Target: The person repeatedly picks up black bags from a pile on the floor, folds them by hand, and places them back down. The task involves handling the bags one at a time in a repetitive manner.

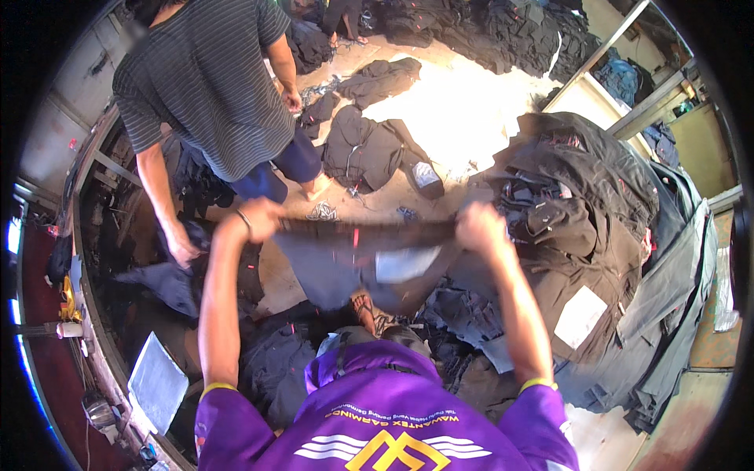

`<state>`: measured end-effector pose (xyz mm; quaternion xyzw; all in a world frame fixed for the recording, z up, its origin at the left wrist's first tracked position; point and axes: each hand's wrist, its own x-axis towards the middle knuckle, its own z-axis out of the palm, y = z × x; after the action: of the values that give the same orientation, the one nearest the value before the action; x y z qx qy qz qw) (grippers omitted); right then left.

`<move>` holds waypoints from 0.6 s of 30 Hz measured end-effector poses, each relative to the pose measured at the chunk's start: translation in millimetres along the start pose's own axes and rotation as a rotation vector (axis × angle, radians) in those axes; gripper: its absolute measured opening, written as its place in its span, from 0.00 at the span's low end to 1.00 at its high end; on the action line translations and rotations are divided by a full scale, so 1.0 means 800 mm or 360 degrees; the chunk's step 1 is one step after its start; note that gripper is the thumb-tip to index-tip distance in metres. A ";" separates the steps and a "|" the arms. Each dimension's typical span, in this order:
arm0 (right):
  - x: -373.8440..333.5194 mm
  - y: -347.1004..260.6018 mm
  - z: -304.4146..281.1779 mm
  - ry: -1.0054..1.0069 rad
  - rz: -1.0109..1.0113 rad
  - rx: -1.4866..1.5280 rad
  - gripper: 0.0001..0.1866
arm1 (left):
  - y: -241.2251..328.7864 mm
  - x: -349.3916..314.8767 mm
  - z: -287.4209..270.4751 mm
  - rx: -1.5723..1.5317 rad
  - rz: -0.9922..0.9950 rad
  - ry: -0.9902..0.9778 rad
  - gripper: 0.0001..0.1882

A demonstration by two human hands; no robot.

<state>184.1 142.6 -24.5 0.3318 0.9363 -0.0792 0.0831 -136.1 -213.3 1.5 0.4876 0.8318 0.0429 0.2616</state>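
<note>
A dark grey garment (322,271) hangs stretched between my two raised hands, its top edge pulled nearly straight. My left hand (261,219) has its fingers closed on one upper corner. At the opposite corner my right hand (481,226) grips the same edge, in front of a large dark heap. Both hands and the cloth are smeared by motion. A pale patch (404,264) and a small red mark (356,237) show on the garment. Its exact kind is hard to make out.
Dark garments lie heaped (581,212) at the right, one with a white sheet (580,316). Another person (208,94) in a striped shirt stands at the far left, a hand near dark cloth. More garments (365,149) lie on the floor ahead and by my feet.
</note>
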 end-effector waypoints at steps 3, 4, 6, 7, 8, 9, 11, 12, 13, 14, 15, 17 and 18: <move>-0.008 -0.003 -0.157 0.0857 -0.0325 0.0333 0.15 | 0.057 -0.055 -0.096 0.0013 0.0239 0.1046 0.21; -0.021 -0.007 -0.171 0.1416 -0.0482 0.0109 0.17 | 0.072 -0.069 -0.097 0.0128 0.0325 0.1693 0.22; -0.053 -0.024 -0.108 0.1777 -0.0481 0.0461 0.18 | 0.099 -0.067 -0.003 0.0350 0.0383 0.2149 0.21; -0.074 -0.037 -0.034 0.1640 -0.0350 0.0572 0.18 | 0.104 -0.052 0.070 0.0375 0.0254 0.1889 0.21; -0.097 -0.040 0.043 0.0939 -0.0232 0.0326 0.18 | 0.098 -0.045 0.150 0.0407 0.0041 0.1175 0.20; -0.120 -0.038 0.127 0.0009 -0.0096 0.0129 0.18 | 0.081 -0.042 0.229 0.0427 -0.0193 0.0077 0.20; -0.172 -0.005 0.263 -0.0559 -0.0098 0.0114 0.17 | 0.023 -0.064 0.354 0.0293 -0.0271 -0.1062 0.19; -0.198 0.012 0.309 -0.0472 -0.0118 0.0075 0.15 | -0.004 -0.077 0.395 0.0122 -0.0342 -0.1148 0.19; -0.222 0.030 0.336 -0.0684 -0.0058 0.0170 0.15 | -0.026 -0.090 0.420 -0.0024 -0.0416 -0.1089 0.18; -0.271 0.035 0.347 -0.1069 0.0072 0.0227 0.15 | -0.034 -0.104 0.430 -0.0148 -0.0490 -0.0998 0.18; -0.284 0.039 0.340 -0.0800 0.0043 0.0418 0.15 | -0.039 -0.114 0.422 -0.0208 -0.0497 -0.0822 0.18; -0.331 0.038 0.300 -0.0772 0.0040 0.0570 0.17 | -0.013 -0.143 0.388 -0.0271 -0.0242 -0.0392 0.20; -0.353 0.037 0.274 -0.0716 -0.0020 0.0552 0.19 | 0.011 -0.155 0.366 -0.0318 -0.0327 -0.0509 0.20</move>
<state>442.0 -50.8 -181.8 0.3093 0.8689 -0.3103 0.2304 59.1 -366.0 -198.3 0.3726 0.8166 0.0205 0.4404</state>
